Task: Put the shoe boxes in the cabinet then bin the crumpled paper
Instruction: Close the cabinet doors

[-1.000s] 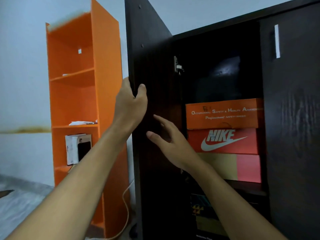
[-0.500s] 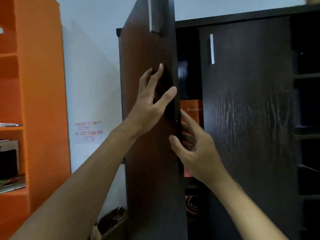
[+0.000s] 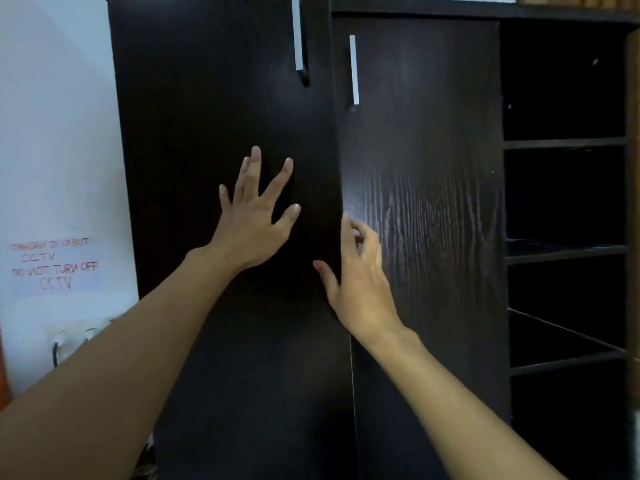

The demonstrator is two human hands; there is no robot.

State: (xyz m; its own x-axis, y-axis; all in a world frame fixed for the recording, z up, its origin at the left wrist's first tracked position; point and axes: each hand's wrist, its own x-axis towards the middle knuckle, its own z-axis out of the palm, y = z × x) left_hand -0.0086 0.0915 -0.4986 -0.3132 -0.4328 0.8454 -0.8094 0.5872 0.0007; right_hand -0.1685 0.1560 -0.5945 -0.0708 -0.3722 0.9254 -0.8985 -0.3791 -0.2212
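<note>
Fingers (image 3: 251, 171) spread wide and straight, the left hand (image 3: 252, 226) lies flat on the left door (image 3: 207, 98) of the dark cabinet (image 3: 415, 8), pressing it. The right hand (image 3: 363, 282) sits at that door's free edge, fingers loosely curled and thumb out, gripping nothing we can see. The door looks all but closed, its edge standing slightly proud of the right door (image 3: 433, 202). We see no shoe boxes; any in the cabinet are hidden behind the doors, and the open shelves (image 3: 564, 143) to the right look dark and bare. We judge the box step nearly finished, with only the door left to seat. The crumpled paper is out of view, so binning it looks still to do.
</note>
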